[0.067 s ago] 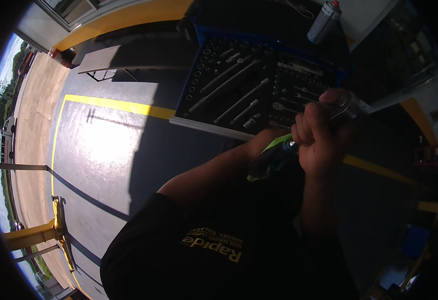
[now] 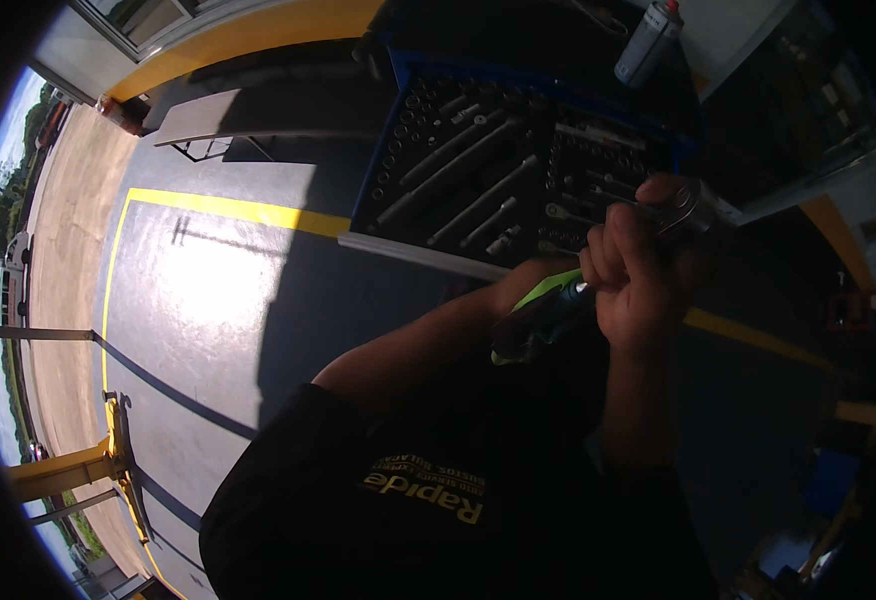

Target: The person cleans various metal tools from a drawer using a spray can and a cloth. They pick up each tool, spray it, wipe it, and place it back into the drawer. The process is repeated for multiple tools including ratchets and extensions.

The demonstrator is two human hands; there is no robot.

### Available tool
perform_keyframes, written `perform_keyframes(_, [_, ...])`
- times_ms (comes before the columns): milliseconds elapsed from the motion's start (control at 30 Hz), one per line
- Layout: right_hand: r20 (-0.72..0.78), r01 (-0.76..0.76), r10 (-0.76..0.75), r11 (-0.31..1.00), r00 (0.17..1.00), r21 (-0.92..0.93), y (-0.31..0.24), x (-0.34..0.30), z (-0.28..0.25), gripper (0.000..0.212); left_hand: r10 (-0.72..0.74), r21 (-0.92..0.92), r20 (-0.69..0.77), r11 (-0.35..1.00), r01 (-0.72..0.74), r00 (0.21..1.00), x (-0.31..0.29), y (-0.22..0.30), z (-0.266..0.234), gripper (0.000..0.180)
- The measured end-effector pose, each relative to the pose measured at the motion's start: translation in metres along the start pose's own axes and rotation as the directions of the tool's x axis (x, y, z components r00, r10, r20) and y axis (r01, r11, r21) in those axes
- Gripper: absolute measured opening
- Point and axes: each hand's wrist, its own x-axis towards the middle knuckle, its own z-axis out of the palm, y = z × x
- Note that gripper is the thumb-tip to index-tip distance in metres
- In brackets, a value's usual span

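Observation:
My right hand (image 2: 638, 285) is closed in a fist around a metal ratchet. The ratchet's rounded shiny head (image 2: 682, 208) sticks out above the fist, and a bit of bright metal shows below it. A dark cloth with a bright green edge (image 2: 546, 292) hangs beside the fist, by my left wrist. My left forearm (image 2: 418, 335) reaches across from the left; its hand is mostly hidden behind the right one, in deep shadow, so its fingers cannot be made out. Beyond the hands lies an open drawer of tools (image 2: 438, 258).
The drawer's dark tray holds sockets, long extension bars (image 2: 458, 160) and small ratchets (image 2: 568, 213). A spray can with a red top (image 2: 648, 45) stands on the cabinet. Behind is a bench (image 2: 198, 118). A yellow line (image 2: 238, 210) crosses the floor; yellow lift arms (image 2: 68, 470) stand left.
Both hands and the ratchet have shifted very slightly to the left. A little more of the cloth's green edge shows.

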Motion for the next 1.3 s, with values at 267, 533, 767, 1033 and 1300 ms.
perform_keyframes(267, [0.094, -0.28, 0.27, 0.826, 0.958, 0.489, 0.027, 0.032, -0.034, 0.015, 0.153, -0.341, 0.132, 0.935, -0.1, 0.979, -0.045, -0.029, -0.047, 0.046])
perform_keyframes(533, [0.188, -0.443, 0.431, 0.896, 0.883, 0.024, 0.05, 0.027, -0.028, 0.039, -0.27, 0.303, -0.073, 0.911, 0.279, 0.96, -0.052, 0.041, -0.005, 0.057])
perform_keyframes(767, [0.222, -0.351, 0.34, 0.936, 0.914, 0.013, 0.012, 0.022, -0.061, 0.089, -0.132, 0.424, -0.105, 0.891, 0.164, 0.986, -0.037, 0.031, 0.016, 0.047])
perform_keyframes(1033, [0.032, -0.339, 0.344, 0.934, 0.938, -0.113, -0.004, 0.02, -0.081, 0.076, 0.063, 0.677, -0.124, 0.735, 0.038, 0.99, -0.023, 0.006, -0.003, 0.042])
perform_keyframes(1300, [-0.21, -0.254, 0.257, 0.966, 0.943, 0.04, 0.004, 0.017, -0.064, 0.033, 0.05, 0.352, -0.171, 0.936, 0.014, 0.984, -0.018, 0.01, 0.022, 0.038])
